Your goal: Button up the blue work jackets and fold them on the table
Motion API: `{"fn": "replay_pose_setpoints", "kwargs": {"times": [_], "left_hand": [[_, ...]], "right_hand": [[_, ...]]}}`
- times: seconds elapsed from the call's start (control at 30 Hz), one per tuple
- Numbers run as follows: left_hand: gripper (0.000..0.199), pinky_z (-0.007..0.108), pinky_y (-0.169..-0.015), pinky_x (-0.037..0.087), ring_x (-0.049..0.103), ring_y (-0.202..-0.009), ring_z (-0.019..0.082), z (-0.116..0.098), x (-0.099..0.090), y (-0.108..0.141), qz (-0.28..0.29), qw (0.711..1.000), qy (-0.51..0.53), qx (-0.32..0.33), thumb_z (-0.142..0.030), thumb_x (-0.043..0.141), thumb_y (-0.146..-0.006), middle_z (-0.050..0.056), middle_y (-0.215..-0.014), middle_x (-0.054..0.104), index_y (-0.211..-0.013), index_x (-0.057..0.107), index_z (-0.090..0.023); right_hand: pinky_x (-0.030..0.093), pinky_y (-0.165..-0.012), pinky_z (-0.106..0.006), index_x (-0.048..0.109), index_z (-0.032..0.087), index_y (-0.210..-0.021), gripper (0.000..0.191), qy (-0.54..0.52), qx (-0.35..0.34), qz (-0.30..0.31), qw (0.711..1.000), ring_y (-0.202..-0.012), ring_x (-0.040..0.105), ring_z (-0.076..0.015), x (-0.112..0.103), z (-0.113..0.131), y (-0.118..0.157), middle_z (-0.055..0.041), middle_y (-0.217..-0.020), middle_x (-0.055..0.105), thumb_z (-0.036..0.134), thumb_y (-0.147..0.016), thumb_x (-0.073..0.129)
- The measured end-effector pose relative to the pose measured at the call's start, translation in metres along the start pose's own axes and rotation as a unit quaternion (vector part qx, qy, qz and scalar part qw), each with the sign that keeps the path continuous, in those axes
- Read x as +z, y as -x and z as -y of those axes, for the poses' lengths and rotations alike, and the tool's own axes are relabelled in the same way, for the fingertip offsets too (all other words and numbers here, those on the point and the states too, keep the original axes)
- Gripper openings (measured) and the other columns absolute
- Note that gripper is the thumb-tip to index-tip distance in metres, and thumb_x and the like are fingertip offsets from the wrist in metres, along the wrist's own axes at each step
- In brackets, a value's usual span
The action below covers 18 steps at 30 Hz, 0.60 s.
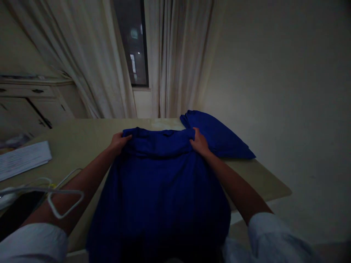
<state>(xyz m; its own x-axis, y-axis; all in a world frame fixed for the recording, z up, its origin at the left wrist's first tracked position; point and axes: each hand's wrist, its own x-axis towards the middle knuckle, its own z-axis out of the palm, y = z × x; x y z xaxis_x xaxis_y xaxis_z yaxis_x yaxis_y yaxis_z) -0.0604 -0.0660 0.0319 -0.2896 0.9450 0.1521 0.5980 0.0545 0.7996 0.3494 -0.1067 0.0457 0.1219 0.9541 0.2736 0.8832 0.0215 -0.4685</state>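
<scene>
A dark blue garment point(161, 179) is stretched between my hands, its upper edge turned over in a band. The lower part hangs down over the near edge of the table toward me. My left hand point(119, 142) pinches the top left corner, thumb on the near side. At the top right corner my right hand point(199, 142) grips the same cloth. Which kind of garment it is cannot be made out. Just beyond my right hand lies a second blue cloth piece point(216, 133), folded, with a pointed end to the right.
The pale table point(82, 133) has rounded corners. On its left are white printed papers point(26, 157), a looped white cable point(65, 191) and a dark flat object point(22, 208). Behind stand a cabinet point(35, 104), long curtains point(181, 54) and a window point(133, 44); a wall point(287, 91) borders the right.
</scene>
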Motion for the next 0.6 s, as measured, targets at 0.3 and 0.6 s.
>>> {"fn": "replay_pose_setpoints", "kwargs": {"times": [0.3,0.6], "left_hand": [[0.066,0.057,-0.110,0.045,0.049,-0.138,0.043,-0.016,0.061,0.019,-0.074,0.961,-0.237,0.119,-0.031,0.056,-0.096,0.029,-0.150,0.049,-0.155,0.039,-0.007],[0.053,0.051,-0.117,0.041,0.050,-0.137,0.034,0.018,0.093,0.032,-0.053,0.945,-0.188,0.262,-0.017,0.030,-0.101,0.027,-0.142,0.054,-0.150,0.043,-0.003]], "right_hand": [[0.038,-0.116,-0.055,0.041,0.011,-0.155,0.074,0.109,-0.071,0.011,0.991,-0.140,0.046,-0.0408,0.027,0.028,-0.051,-0.0273,-0.151,0.048,0.035,-0.093,0.072],[0.053,-0.098,-0.039,0.068,0.025,-0.130,0.029,0.065,-0.191,0.149,0.968,-0.115,0.069,-0.0282,0.125,0.129,-0.033,-0.0095,-0.124,0.075,0.030,-0.103,0.059]]}}
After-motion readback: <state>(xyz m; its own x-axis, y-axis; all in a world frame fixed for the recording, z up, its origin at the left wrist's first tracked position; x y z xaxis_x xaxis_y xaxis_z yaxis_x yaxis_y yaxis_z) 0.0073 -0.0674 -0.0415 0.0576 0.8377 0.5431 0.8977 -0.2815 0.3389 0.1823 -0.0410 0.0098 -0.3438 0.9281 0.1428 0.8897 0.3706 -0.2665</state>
